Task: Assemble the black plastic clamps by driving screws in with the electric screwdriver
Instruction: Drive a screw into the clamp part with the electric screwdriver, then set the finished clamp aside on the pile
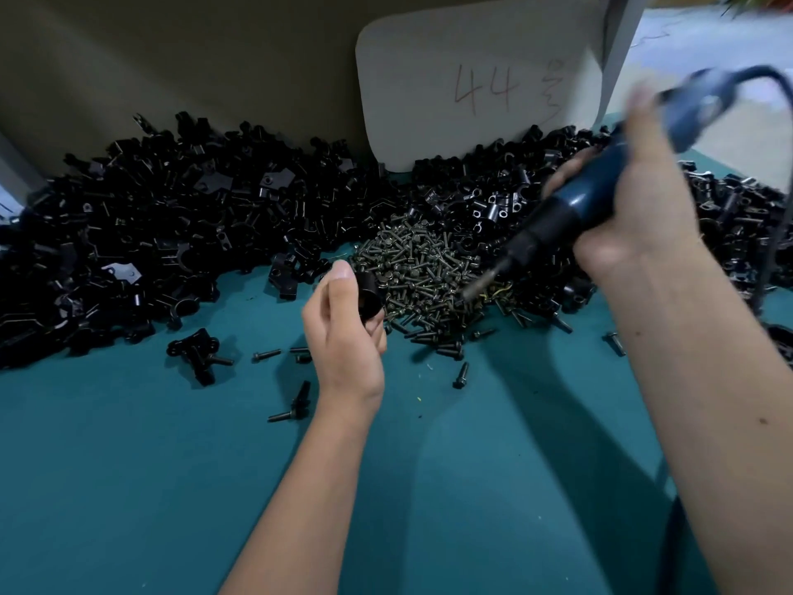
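Note:
My left hand (343,332) holds a black plastic clamp piece (370,294) between thumb and fingers, just left of the screw pile (433,272). My right hand (631,208) grips the blue electric screwdriver (579,199), blurred from motion. The tool slants down to the left, and its bit (480,285) hovers over the right side of the screw pile. The bit tip is a short way right of the clamp piece, not touching it.
A long heap of black clamp parts (171,234) runs across the back of the teal table (171,487). Loose screws (266,355) and one assembled clamp (197,352) lie left of my left hand. A board marked 44 (476,88) leans at the back. The screwdriver cord (772,234) hangs at right.

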Demonstrator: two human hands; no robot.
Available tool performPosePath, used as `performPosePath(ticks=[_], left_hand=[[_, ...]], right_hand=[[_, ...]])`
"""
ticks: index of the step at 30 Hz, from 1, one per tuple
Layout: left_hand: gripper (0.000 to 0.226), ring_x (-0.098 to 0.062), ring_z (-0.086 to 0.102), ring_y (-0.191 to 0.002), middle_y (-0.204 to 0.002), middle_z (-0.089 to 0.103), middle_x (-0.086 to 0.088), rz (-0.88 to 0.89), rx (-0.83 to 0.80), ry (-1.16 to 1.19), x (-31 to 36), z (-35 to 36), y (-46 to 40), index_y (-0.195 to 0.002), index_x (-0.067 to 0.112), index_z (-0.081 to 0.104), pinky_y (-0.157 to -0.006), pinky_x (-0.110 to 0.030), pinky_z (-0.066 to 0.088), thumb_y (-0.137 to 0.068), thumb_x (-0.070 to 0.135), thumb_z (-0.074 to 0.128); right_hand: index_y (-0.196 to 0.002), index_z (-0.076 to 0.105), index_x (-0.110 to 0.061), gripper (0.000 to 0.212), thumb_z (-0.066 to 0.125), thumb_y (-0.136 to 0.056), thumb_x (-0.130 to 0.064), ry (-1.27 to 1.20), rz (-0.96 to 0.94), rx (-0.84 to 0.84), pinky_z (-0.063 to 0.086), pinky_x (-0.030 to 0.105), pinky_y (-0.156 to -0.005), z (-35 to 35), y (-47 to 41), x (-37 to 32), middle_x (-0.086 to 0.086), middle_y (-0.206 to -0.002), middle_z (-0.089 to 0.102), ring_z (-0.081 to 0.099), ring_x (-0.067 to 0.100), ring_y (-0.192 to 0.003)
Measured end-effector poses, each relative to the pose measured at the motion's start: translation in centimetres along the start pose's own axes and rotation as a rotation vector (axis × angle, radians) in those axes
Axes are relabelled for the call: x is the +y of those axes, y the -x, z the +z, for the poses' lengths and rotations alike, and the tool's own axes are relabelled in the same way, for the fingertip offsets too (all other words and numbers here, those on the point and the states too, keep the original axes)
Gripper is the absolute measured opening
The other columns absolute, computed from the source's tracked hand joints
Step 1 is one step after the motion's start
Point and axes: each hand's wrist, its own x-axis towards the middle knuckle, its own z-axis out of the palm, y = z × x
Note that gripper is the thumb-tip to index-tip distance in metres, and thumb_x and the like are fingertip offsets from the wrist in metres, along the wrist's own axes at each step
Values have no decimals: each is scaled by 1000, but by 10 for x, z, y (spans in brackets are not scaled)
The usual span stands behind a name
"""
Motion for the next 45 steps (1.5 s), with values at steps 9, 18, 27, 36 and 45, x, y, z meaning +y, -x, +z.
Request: performPosePath(ticks=[9, 18, 27, 36, 45], left_hand=[[24, -15, 24, -56, -64, 26, -1, 110, 54, -10, 7, 5, -2, -72, 21, 25, -43, -21, 27, -92, 27, 36], [34, -4, 46, -62, -79, 55, 2, 51, 48, -92, 9, 13, 0, -85, 31, 62, -62, -33, 58, -102, 51, 40], [36, 5, 55, -72, -79, 60, 31, 407, -376, -549, 22, 57, 37, -93, 28, 49, -63, -16, 39, -107, 53, 26], [34, -32, 53, -111, -114, 59, -7, 86, -876, -760, -12, 171, 117, -121, 18, 47, -90, -50, 48, -86, 21, 50], [34, -35, 43, -95, -92, 44, -7, 138, -1118, -1002, -24, 217, 143, -120, 14, 51, -80, -45, 43, -86, 9, 52]], right_hand=[[-126, 49, -10, 50, 75, -86, 5, 781, 169, -369, 65, 45, -82, 34, 25, 60, 14, -122, 59, 69, 29, -95], [-140, 46, -26, 58, 78, -92, -28, 1090, 3, -462, 47, 25, -74, 39, 35, 88, -6, -106, 60, 62, 10, -92], [-97, 62, 9, 54, 52, -108, -44, 1002, -113, -570, 44, 30, -50, -1, 59, 23, 12, -73, 52, 54, 23, -61], [-80, 75, -27, 26, 66, -95, -45, 1479, -232, -133, 42, 27, -58, -110, 33, -82, -13, -54, 60, 52, 5, -50], [-73, 73, -38, 20, 75, -92, -32, 1913, -132, 79, 43, 31, -72, -149, 10, -125, -9, -80, 68, 61, 23, -85]])
